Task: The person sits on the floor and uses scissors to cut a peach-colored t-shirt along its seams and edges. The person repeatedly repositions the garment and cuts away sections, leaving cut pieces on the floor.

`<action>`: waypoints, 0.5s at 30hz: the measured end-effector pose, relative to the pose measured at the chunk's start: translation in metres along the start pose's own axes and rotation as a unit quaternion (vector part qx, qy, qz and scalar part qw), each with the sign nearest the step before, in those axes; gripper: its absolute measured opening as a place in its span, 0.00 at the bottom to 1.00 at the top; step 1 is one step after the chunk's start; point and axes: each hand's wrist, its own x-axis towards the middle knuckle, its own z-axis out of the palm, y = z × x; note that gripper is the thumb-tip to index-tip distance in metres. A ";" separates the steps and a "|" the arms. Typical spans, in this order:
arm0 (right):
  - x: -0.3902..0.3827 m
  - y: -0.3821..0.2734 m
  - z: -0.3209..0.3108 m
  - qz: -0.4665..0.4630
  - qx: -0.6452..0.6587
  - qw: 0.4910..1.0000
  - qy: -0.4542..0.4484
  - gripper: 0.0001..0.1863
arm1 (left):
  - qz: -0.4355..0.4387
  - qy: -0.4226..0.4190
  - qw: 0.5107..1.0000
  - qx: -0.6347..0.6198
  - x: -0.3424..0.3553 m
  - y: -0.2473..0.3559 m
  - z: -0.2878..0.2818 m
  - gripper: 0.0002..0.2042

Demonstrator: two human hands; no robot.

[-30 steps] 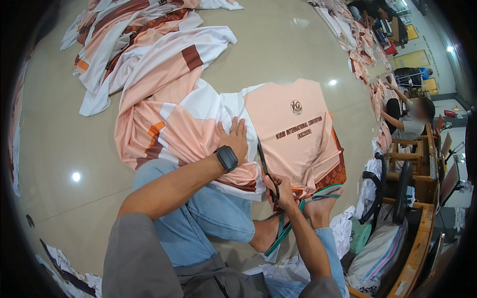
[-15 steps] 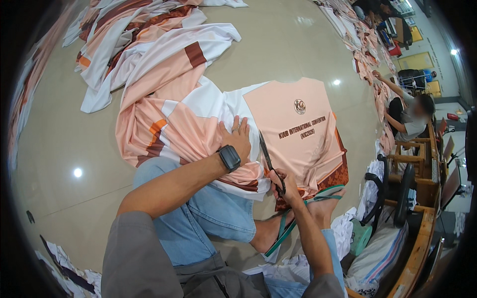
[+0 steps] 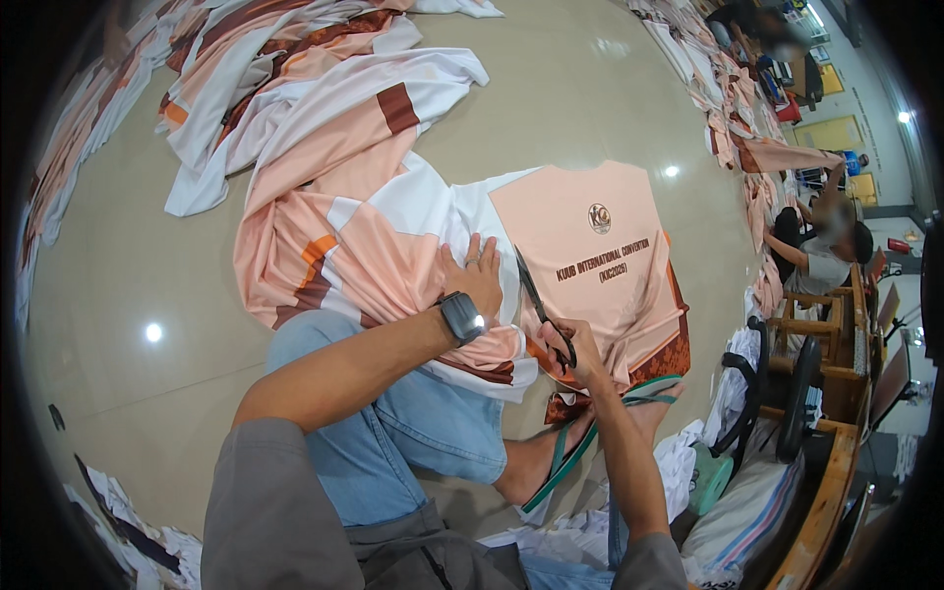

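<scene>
Black metal scissors (image 3: 533, 292) gripped in the right hand (image 3: 580, 348) have been shifted farther along the peach fabric panel (image 3: 578, 300); peach-and-white cloth (image 3: 393, 258) is pressed by the splayed left hand (image 3: 478, 282).

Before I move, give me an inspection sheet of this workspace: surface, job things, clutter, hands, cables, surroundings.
Surface: glossy tile floor, with light reflections.
Job's things: scissors, blades along the left edge of a peach printed panel; bunched peach-and-white fabric left of it.
Clutter: fabric heap at upper left; white cloth and a striped white sack at lower right.
Hands: left hand flat on the bunched fabric; right hand gripping the scissors' handles.
Cables: nothing seen.
Surroundings: co-worker at right, one arm raised; wooden bench nearby.
</scene>
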 end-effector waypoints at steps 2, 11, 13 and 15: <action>0.007 -0.005 -0.002 -0.008 -0.010 1.000 -0.010 0.30 | -0.007 0.018 1.000 0.001 0.002 0.001 0.009 0.36; 0.024 -0.003 -0.012 -0.018 -0.028 0.999 -0.018 0.30 | -0.001 0.005 1.000 -0.001 0.001 0.002 0.002 0.36; 0.027 -0.016 -0.011 -0.013 -0.035 0.999 -0.020 0.30 | 0.002 0.002 1.000 -0.002 -0.001 0.002 -0.001 0.38; 0.032 -0.023 -0.011 -0.014 -0.044 0.999 -0.022 0.30 | 0.007 -0.007 1.000 -0.008 -0.002 0.002 -0.005 0.41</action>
